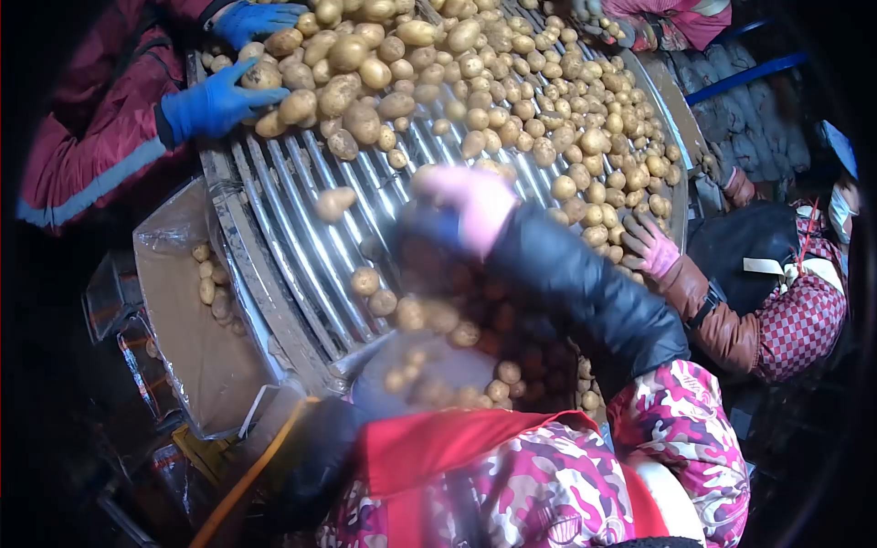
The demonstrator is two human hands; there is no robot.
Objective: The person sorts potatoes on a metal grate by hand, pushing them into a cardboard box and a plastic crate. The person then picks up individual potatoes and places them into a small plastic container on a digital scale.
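My right hand [470, 205], in a pink glove, reaches over the metal roller conveyor [301, 215]. Motion smears its fingers, and a dark blurred patch lies just below it. A long black sleeve [585, 283] covers my right forearm. Loose potatoes [365, 280] lie on the rollers near the hand, and one blurred potato [334, 204] is to its left. Below the rollers, more potatoes [498, 391] sit by a pale, blurred surface [375, 373]. My left arm shows only as a dark sleeve [315, 447] at lower left; its hand is hidden.
Potatoes [585, 142] cover the conveyor's far and right parts. At upper left, a co-worker's blue gloves [215, 102] touch potatoes. Another co-worker's pink glove [650, 247] rests at the right edge; further hands [607, 27] work at the top. A lined box [187, 320] stands left.
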